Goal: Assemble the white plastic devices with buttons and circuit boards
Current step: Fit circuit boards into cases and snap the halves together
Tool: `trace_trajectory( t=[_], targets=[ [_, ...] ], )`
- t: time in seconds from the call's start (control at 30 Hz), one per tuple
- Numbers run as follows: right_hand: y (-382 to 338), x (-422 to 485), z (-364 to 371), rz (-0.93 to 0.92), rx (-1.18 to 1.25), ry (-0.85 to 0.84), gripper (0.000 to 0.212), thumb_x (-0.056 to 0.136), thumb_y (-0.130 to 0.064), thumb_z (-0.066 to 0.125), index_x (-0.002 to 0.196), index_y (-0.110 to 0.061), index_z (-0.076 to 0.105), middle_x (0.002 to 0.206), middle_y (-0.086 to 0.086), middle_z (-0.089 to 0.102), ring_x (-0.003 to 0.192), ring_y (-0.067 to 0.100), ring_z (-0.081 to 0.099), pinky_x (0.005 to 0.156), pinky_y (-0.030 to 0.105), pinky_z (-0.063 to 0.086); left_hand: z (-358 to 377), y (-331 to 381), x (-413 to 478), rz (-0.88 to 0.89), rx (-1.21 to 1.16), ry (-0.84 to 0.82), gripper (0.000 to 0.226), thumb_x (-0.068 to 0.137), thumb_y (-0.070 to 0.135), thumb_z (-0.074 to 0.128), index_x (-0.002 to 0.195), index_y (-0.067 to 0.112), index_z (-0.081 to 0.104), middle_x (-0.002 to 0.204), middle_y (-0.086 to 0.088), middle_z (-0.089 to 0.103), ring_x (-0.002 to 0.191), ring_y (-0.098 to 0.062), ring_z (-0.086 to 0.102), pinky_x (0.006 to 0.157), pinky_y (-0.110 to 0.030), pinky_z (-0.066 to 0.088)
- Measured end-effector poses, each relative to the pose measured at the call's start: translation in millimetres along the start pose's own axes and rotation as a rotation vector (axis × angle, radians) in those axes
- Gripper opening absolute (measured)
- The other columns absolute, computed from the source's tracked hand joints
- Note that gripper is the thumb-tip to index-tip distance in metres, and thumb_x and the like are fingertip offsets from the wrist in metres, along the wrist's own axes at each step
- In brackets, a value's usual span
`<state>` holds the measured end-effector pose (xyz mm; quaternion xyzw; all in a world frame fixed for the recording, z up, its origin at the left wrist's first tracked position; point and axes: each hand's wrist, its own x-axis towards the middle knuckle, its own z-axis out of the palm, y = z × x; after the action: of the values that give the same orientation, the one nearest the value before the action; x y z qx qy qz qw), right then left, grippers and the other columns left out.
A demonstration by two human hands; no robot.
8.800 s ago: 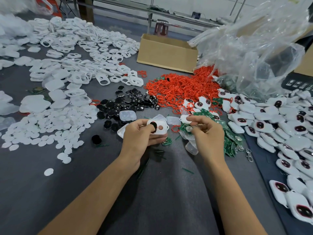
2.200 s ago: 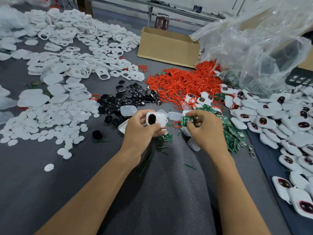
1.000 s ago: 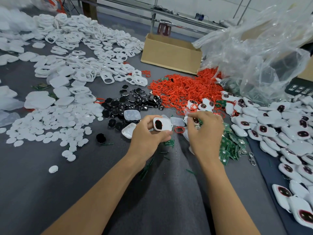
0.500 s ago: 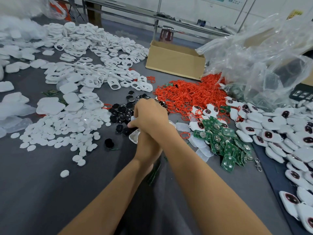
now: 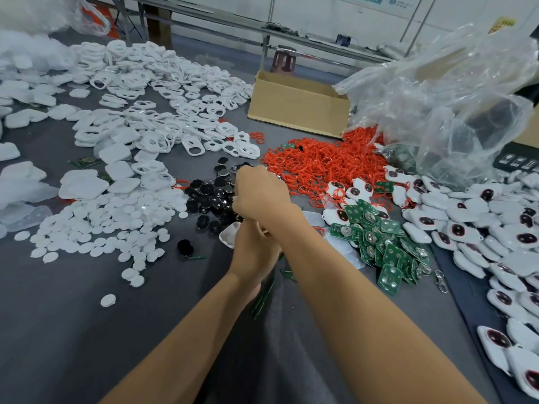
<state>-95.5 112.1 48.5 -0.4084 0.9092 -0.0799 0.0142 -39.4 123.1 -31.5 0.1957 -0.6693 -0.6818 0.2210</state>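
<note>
Right hand (image 5: 262, 193) crosses over left hand (image 5: 253, 255), fingers curled down onto the pile of round black plastic buttons (image 5: 208, 198) at 12 o'clock of the left. Grip hidden, can't tell. Left hand is mostly under the right wrist, hold can't tell either. White plastic shell (image 5: 229, 235) at its 10 o'clock edge. Heap of green circuit boards (image 5: 385, 243) at 3 o'clock.

A small assembly workshop: a grey desk (image 5: 87, 330) heaped with sorted piles of white plastic shells (image 5: 163, 112), black buttons (image 5: 210, 196), red rings (image 5: 329, 164) and green circuit boards (image 5: 388, 243), a cardboard box (image 5: 297, 109) at upper centre, clear plastic bags (image 5: 452, 112) upper right
</note>
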Motion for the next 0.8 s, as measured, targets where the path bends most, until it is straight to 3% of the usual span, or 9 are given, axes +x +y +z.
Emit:
trace_trajectory(
  t=[0.07,0.13,0.2,0.3,0.4,0.5,0.57,0.67,0.8],
  targets=[
    [3,-3,1,0.013,0.03,0.067,0.024,0.08,-0.007,0.057,0.104,-0.01,0.062,0.099,0.01,0.059,0.085,0.032,0.057,0.066,0.034,0.04,2,0,1,-0.012,0.001,-0.009,0.038,0.093,-0.008,0.044,0.068,0.021,0.04,0.059,0.007,0.04,0.045,0.001,0.042,0.046,-0.007,0.034],
    [6,-7,4,0.012,0.094,0.195,0.027,0.081,-0.009,0.054,0.105,-0.013,0.065,0.102,0.011,0.063,0.091,0.034,0.06,0.067,0.033,0.043,1,2,-1,0.042,-0.059,0.024,0.035,0.086,0.001,0.053,0.061,0.026,0.048,0.051,0.013,0.048,0.046,-0.001,0.037,0.045,-0.011,0.033],
    [10,-12,8,0.018,0.211,0.297,0.025,0.083,-0.011,0.052,0.102,-0.015,0.067,0.097,0.011,0.066,0.09,0.034,0.059,0.069,0.032,0.044,1,3,-1,0.053,-0.102,0.026,0.033,0.083,0.0,0.056,0.06,0.023,0.05,0.046,0.017,0.048,0.048,0.001,0.035,0.049,-0.02,0.031],
    [21,-25,8,0.024,0.485,0.423,0.016,0.082,-0.009,0.057,0.092,-0.016,0.067,0.079,0.004,0.067,0.08,0.024,0.062,0.072,0.031,0.049,2,6,-1,0.022,-0.125,0.008,0.013,0.076,0.002,0.057,0.069,0.009,0.05,0.052,0.015,0.052,0.046,0.004,0.042,0.048,-0.015,0.034],
    [42,-44,4,0.089,0.76,0.566,0.018,0.077,-0.003,0.066,0.086,-0.018,0.062,0.063,-0.01,0.061,0.055,-0.001,0.056,0.057,0.013,0.045,2,10,-2,-0.079,-0.267,-0.008,0.024,0.079,-0.016,0.061,0.097,-0.002,0.056,0.079,-0.009,0.066,0.057,-0.002,0.061,0.051,-0.017,0.051],
    [68,-67,9,0.201,0.985,0.566,0.017,0.076,-0.004,0.073,0.085,-0.016,0.065,0.062,-0.005,0.065,0.051,-0.001,0.054,0.054,0.017,0.044,3,9,-3,-0.097,-0.357,-0.021,0.031,0.079,-0.015,0.066,0.104,0.002,0.057,0.096,-0.017,0.068,0.078,-0.021,0.07,0.069,-0.032,0.061],
    [79,-79,14,0.26,1.116,0.53,0.011,0.078,-0.004,0.074,0.078,-0.013,0.068,0.063,0.0,0.066,0.056,0.008,0.056,0.056,0.024,0.046,2,10,-4,-0.098,-0.358,-0.013,0.033,0.077,-0.014,0.069,0.099,0.007,0.058,0.098,-0.016,0.068,0.087,-0.027,0.07,0.072,-0.033,0.061],
    [85,-85,19,0.298,1.247,0.472,0.012,0.078,-0.001,0.073,0.074,-0.012,0.069,0.066,0.003,0.066,0.06,0.011,0.057,0.061,0.023,0.048,3,11,-4,-0.092,-0.363,-0.002,0.036,0.075,-0.014,0.072,0.096,0.012,0.059,0.095,-0.011,0.067,0.088,-0.028,0.069,0.07,-0.031,0.061],
    [83,-83,21,0.315,1.323,0.407,0.013,0.077,-0.001,0.073,0.071,-0.012,0.069,0.058,-0.002,0.064,0.054,0.007,0.056,0.057,0.019,0.047,3,11,-5,-0.096,-0.356,-0.016,0.035,0.076,-0.015,0.069,0.102,0.006,0.059,0.101,-0.017,0.067,0.086,-0.025,0.069,0.07,-0.03,0.06]
  ],
)
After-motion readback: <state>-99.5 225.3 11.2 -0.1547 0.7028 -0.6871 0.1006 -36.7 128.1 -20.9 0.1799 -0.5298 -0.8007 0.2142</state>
